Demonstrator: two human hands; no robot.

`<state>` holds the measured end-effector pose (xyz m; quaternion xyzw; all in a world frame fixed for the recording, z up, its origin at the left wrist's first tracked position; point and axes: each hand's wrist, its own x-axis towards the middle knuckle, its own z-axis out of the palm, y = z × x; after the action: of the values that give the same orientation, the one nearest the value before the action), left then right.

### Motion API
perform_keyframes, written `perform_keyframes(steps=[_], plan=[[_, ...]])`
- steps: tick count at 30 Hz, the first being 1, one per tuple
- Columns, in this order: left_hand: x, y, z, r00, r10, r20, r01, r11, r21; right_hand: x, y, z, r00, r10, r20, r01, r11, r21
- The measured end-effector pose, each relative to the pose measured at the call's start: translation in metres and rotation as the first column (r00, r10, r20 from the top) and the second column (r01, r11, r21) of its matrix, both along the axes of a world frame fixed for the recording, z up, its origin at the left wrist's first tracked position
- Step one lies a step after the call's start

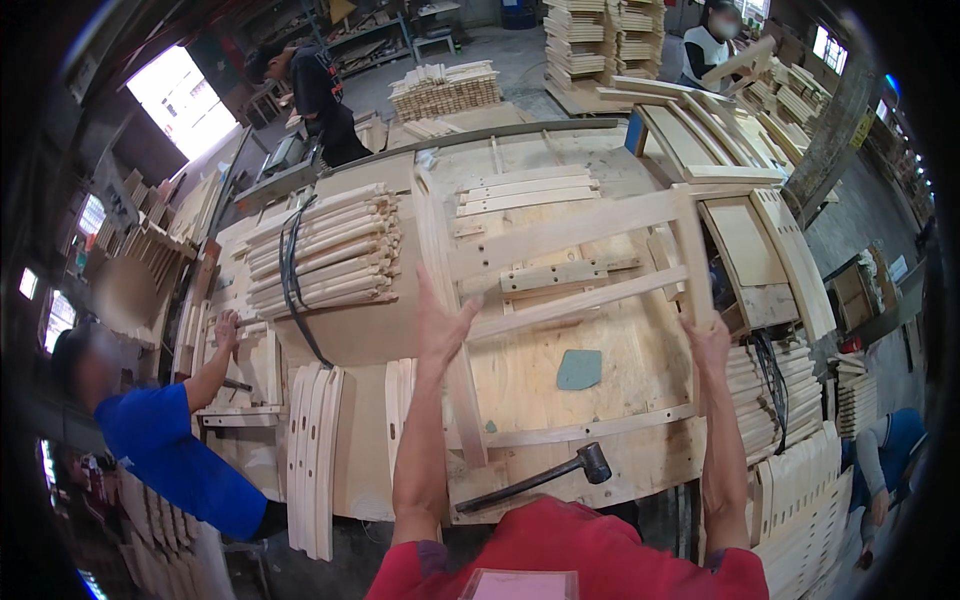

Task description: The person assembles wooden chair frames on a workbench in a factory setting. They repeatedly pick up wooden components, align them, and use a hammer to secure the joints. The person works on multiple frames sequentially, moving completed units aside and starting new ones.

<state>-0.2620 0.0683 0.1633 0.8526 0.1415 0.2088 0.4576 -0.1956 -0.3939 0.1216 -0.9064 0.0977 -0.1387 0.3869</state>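
Observation:
Between my two hands is a pale wooden frame (575,232), with two uprights joined by a wide rail and a narrower rail, slightly smeared by motion. My left hand (440,322) is on the left upright, its thumb standing apart toward the inside and its fingers partly hidden. My right hand (708,342) is closed round the lower part of the right upright. Under the frame, a drilled wooden block (553,275) lies on the plywood worktop (640,365). A black mallet (592,464) rests near the front edge, its handle pointing left. A grey-green patch (579,369) is on the worktop.
Strapped slats (325,255) are piled at left, and another strapped bundle (780,390) is at right. Slotted boards (312,440) stand at the front left. A co-worker in blue (185,450) works at left. Slats (525,190) lie at the back, and a pillar (835,130) rises at right.

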Motion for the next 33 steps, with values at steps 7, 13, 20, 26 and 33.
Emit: perform_keyframes(steps=[7,13,20,26,33], plan=[[0.037,0.017,-0.091,0.961,0.030,-0.276,0.022,0.983,0.184,0.035,0.030,-0.048,0.889,0.063,-0.453,-0.052,0.998,0.036],[-0.004,-0.019,-0.144,0.915,0.102,-0.390,-0.008,0.972,0.234,0.055,0.019,-0.066,0.808,0.048,-0.587,-0.029,0.999,0.041],[0.018,-0.011,-0.139,0.899,0.200,-0.390,-0.036,0.920,0.390,0.069,0.032,-0.076,0.842,-0.067,-0.535,0.006,0.993,-0.116],[0.020,-0.017,-0.152,0.874,0.236,-0.425,0.033,0.843,0.536,0.057,0.045,-0.099,0.909,-0.116,-0.400,-0.045,0.928,-0.371],[0.007,-0.010,-0.152,0.921,0.147,-0.361,0.076,0.840,0.537,0.033,0.039,-0.103,0.943,-0.050,-0.329,-0.094,0.907,-0.410]])
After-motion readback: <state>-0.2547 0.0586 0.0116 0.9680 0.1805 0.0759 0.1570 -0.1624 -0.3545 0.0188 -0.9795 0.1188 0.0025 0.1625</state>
